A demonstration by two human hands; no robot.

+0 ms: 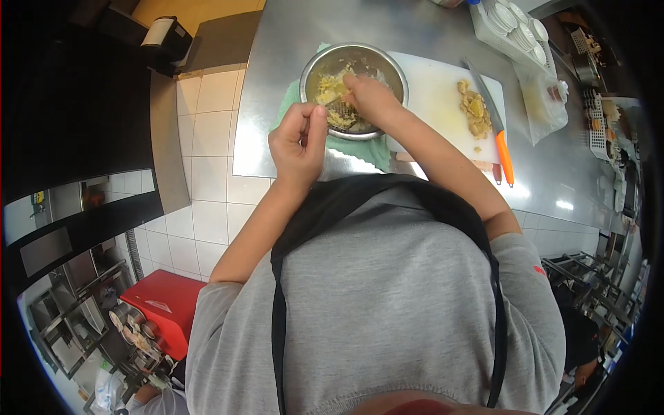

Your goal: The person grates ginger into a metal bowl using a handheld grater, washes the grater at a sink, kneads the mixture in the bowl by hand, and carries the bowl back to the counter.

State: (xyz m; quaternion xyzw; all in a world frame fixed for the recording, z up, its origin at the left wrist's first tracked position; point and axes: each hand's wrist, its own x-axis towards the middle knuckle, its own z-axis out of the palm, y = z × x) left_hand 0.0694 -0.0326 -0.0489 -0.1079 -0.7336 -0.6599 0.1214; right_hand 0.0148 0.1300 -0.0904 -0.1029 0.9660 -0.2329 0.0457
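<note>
A steel bowl (404, 86) sits on the metal table with pale yellow shreds (332, 86) inside. Across it lies a grater (342, 113), its dark, perforated face partly covered by shreds. My left hand (299, 138) is closed at the bowl's near left rim, with the grater's edge at its thumb and fingers. My right hand (370, 100) reaches into the bowl over the grater, fingers pinched together. Whatever lies between them is hidden. Knobbly, peeled yellow-brown pieces like ginger (476, 111) lie on the white cutting board (429, 97), right of the bowl.
An orange-handled knife (504, 149) lies along the board's right side. A green cloth (363, 149) is under the bowl. Farther right are a plastic bag (543, 107) and a basket of white dishes (508, 41). A red box (166, 304) stands behind on the left.
</note>
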